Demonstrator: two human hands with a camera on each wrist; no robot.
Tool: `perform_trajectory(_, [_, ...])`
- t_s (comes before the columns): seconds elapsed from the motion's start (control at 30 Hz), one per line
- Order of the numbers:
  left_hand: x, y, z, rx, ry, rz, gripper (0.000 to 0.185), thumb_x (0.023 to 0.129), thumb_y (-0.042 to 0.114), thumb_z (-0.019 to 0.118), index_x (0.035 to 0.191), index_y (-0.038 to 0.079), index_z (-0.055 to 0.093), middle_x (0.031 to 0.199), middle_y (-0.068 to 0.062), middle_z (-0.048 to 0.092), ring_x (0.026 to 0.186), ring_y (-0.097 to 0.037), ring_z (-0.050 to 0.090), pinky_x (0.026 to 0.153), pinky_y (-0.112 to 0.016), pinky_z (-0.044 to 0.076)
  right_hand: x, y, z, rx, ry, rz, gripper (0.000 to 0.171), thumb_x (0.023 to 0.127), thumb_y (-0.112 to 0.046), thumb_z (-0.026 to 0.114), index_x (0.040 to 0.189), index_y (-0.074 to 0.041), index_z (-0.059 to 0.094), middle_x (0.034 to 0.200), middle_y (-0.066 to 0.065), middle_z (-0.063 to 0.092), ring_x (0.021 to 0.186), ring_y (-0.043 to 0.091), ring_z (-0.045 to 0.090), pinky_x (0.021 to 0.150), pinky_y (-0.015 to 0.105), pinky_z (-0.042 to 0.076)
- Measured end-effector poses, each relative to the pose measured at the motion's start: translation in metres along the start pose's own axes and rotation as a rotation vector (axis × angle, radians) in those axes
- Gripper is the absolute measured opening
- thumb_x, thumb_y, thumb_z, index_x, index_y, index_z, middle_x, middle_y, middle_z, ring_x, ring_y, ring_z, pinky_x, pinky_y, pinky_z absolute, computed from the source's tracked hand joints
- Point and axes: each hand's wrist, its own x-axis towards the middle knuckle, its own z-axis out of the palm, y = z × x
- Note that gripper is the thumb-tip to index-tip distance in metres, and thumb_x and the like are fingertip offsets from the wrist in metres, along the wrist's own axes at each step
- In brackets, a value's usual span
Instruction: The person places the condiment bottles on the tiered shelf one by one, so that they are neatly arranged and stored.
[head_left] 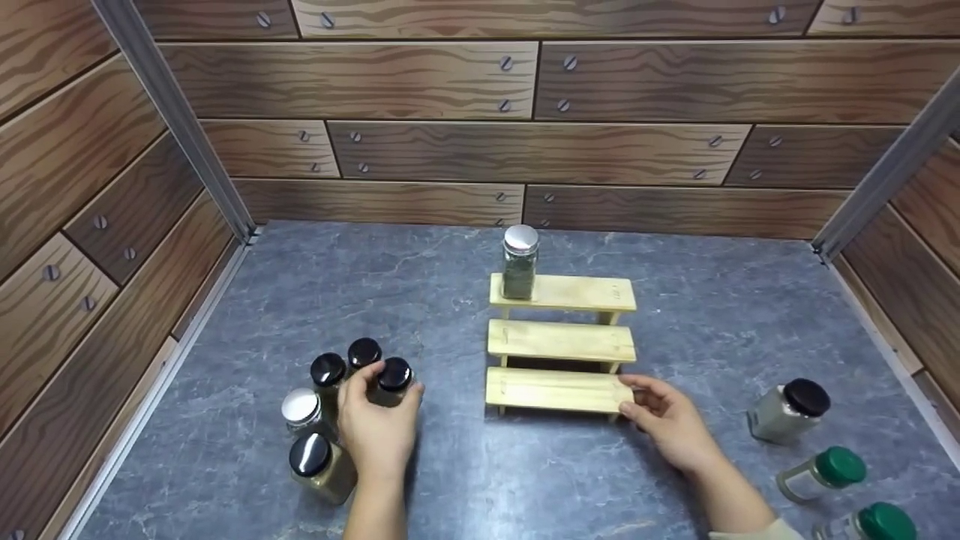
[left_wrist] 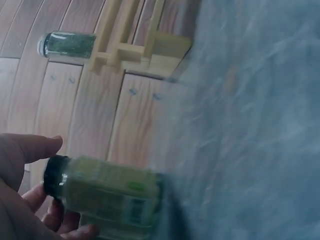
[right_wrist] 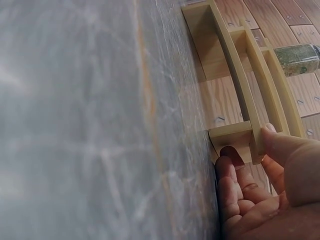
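the left hand grips a black-capped spice jar upright in the jar cluster on the grey counter — fingers curled round it. the right hand pinches the lowest step's right end on the wooden tiered rack — thumb on top.

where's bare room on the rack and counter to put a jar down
The middle step and bottom step are bare; the top step is free right of the silver-lidded jar. The counter is open behind the jar cluster. It is crowded at the left hand.
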Motion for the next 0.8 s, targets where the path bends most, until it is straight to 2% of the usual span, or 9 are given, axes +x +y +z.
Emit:
perform_trajectory(0.13, [-0.001,-0.005,0.004,-0.09,-0.024,-0.072,0.059,0.068,-0.001,0.093,0.123,0.0,0.069,0.119,-0.017,0.072,0.108,-0.035,0.068,0.101,-0.048,0.053,0.0,0.0,0.0,0.001,0.001,-0.01,0.044,0.098,0.002,0.071,0.14,0.008,0.06,0.108,0.017,0.072,0.087,0.014,0.066,0.067,0.025,0.056])
perform_trajectory(0.33, [-0.006,-0.012,0.015,-0.146,-0.107,-0.154,0.066,0.067,0.0,0.095,0.127,-0.004,0.068,0.125,-0.022,0.071,0.117,-0.039,0.067,0.106,-0.051,0.053,-0.001,-0.001,0.001,0.01,0.003,0.006,0.044,0.098,0.001,0.072,0.14,0.009,0.06,0.107,0.016,0.071,0.088,0.015,0.066,0.069,0.024,0.055])
perform_trajectory(0.53, [-0.005,-0.014,0.025,-0.149,-0.111,-0.157,0.058,0.067,-0.003,0.093,0.12,-0.005,0.071,0.114,-0.021,0.074,0.108,-0.036,0.069,0.099,-0.05,0.056,0.0,0.0,0.001,-0.004,0.009,0.009,0.045,0.098,-0.001,0.072,0.14,0.009,0.06,0.107,0.015,0.071,0.087,0.015,0.065,0.068,0.025,0.055])
perform_trajectory(0.63, [-0.005,-0.012,0.025,-0.147,-0.117,-0.145,0.053,0.067,-0.003,0.092,0.116,-0.006,0.073,0.106,-0.02,0.075,0.1,-0.033,0.071,0.091,-0.039,0.059,0.0,0.002,0.0,0.008,0.002,0.005,0.045,0.098,0.0,0.072,0.14,0.009,0.059,0.106,0.015,0.071,0.086,0.015,0.065,0.068,0.025,0.055])
perform_trajectory(0.7, [-0.006,-0.007,0.023,-0.179,-0.138,-0.135,0.052,0.067,-0.004,0.091,0.115,-0.006,0.073,0.105,-0.02,0.075,0.099,-0.032,0.071,0.087,-0.03,0.059,0.0,0.003,0.0,0.017,-0.006,0.004,0.046,0.098,0.0,0.072,0.141,0.01,0.059,0.107,0.015,0.071,0.086,0.015,0.065,0.068,0.025,0.055])
perform_trajectory(0.8, [-0.008,0.012,0.018,-0.266,-0.197,-0.108,0.051,0.066,-0.005,0.091,0.114,-0.007,0.074,0.107,-0.02,0.075,0.101,-0.034,0.072,0.088,-0.028,0.061,0.0,0.002,-0.001,0.019,-0.006,0.005,0.047,0.098,0.0,0.072,0.141,0.01,0.058,0.108,0.016,0.071,0.087,0.016,0.065,0.068,0.025,0.055])
